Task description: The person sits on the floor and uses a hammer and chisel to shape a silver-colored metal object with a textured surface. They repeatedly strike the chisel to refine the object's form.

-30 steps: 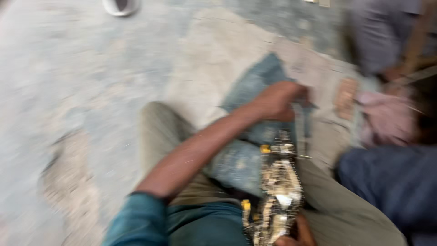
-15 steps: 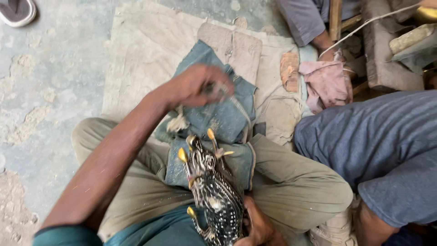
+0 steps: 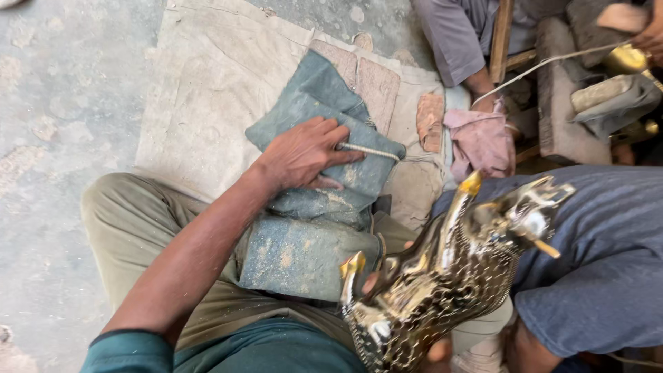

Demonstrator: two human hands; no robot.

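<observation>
My left hand (image 3: 300, 157) lies on a folded blue-grey cloth (image 3: 311, 255) spread over my lap, its fingers curled over one end of a thin metal rod (image 3: 369, 150) that sticks out to the right. A shiny brass animal figure (image 3: 442, 276) with an openwork patterned body tilts up to the right at the bottom of the view. My right hand (image 3: 436, 351) grips the figure from below and is mostly hidden by it.
A sackcloth mat (image 3: 207, 83) covers the concrete floor (image 3: 62, 124). Another person's blue-clad leg (image 3: 601, 276) presses in at the right. A pink rag (image 3: 480, 141), a wooden post (image 3: 501, 41) and a second seated person (image 3: 456, 34) are at the back right.
The brass figure has swung to the right and tilted. My left hand has come down flat on the cloth with the rod under its fingers.
</observation>
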